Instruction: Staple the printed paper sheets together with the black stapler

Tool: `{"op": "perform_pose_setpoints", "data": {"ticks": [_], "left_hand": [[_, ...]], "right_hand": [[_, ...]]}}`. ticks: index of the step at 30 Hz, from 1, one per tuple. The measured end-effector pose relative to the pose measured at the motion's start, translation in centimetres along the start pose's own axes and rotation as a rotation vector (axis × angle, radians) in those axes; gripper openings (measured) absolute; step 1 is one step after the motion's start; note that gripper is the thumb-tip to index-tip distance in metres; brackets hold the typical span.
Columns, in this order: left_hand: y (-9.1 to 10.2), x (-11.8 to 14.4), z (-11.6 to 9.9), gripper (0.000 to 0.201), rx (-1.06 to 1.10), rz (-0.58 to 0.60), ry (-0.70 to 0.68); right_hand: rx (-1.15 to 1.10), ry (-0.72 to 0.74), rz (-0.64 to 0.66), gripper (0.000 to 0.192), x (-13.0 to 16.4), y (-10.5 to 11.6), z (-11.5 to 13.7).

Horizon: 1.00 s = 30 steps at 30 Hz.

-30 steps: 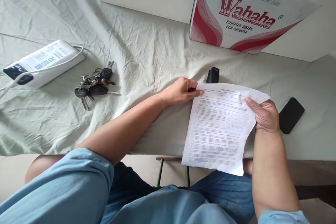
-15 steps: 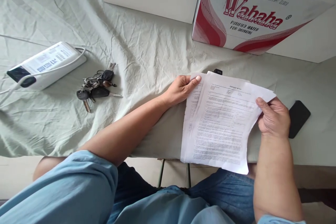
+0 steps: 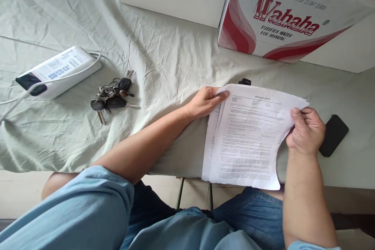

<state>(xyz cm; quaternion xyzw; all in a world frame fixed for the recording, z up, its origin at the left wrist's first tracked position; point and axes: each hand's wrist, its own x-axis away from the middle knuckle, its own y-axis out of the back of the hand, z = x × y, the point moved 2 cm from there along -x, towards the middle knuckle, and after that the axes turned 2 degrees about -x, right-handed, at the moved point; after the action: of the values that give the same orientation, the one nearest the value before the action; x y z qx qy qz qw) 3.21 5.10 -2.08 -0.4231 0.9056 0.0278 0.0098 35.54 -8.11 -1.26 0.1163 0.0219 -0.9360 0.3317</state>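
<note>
Several printed paper sheets (image 3: 249, 136) are held up over the table's front edge, overlapping one another with the stack slightly fanned at the left. The top sheet carries fine lines of text under a short heading. My left hand (image 3: 206, 102) pinches the upper left corner, thumb on top and fingers hidden behind the paper. At the upper right edge, my right hand (image 3: 307, 131) grips the sheets between thumb and curled fingers. Just behind the paper's top edge a small black object (image 3: 245, 82) peeks out; its kind cannot be made out.
A bunch of keys (image 3: 115, 97) lies on the pale green tablecloth (image 3: 170, 54) at left. Farther left is a white device (image 3: 60, 72) with a cable. A black phone-like slab (image 3: 334, 135) lies right of my right hand. A Wahaha water carton (image 3: 287, 19) stands at the back.
My left thumb has shifted right onto the top sheet's corner, and the sheets overlap more closely at the left. The whole view has shifted slightly.
</note>
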Motion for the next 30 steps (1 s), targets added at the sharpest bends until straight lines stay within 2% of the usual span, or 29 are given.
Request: {"op": "perform_pose_setpoints", "data": {"ticks": [3,8,14,20,25,30], "left_hand": [[0.0,-0.1,0.0,0.073,-0.025,0.001,-0.01],[0.1,0.0,0.1,0.073,-0.025,0.003,-0.003],[0.1,0.0,0.7,0.077,0.086,-0.02,0.035],[0.0,0.0,1.1,0.076,0.205,-0.034,0.096],[-0.2,0.0,0.9,0.077,0.282,-0.037,0.088],[0.0,0.0,0.7,0.08,0.204,-0.061,0.071]], "right_hand": [[0.037,0.057,-0.031,0.052,-0.4,0.3,-0.4],[0.112,0.046,-0.068,0.05,-0.9,0.9,-0.6],[-0.019,-0.034,-0.144,0.044,-1.7,1.6,-0.8],[-0.125,-0.157,-0.066,0.051,-0.9,0.5,-0.2],[-0.146,-0.237,0.038,0.061,-0.3,-0.2,0.1],[-0.143,-0.174,0.034,0.066,-0.1,-0.6,-0.4]]}}
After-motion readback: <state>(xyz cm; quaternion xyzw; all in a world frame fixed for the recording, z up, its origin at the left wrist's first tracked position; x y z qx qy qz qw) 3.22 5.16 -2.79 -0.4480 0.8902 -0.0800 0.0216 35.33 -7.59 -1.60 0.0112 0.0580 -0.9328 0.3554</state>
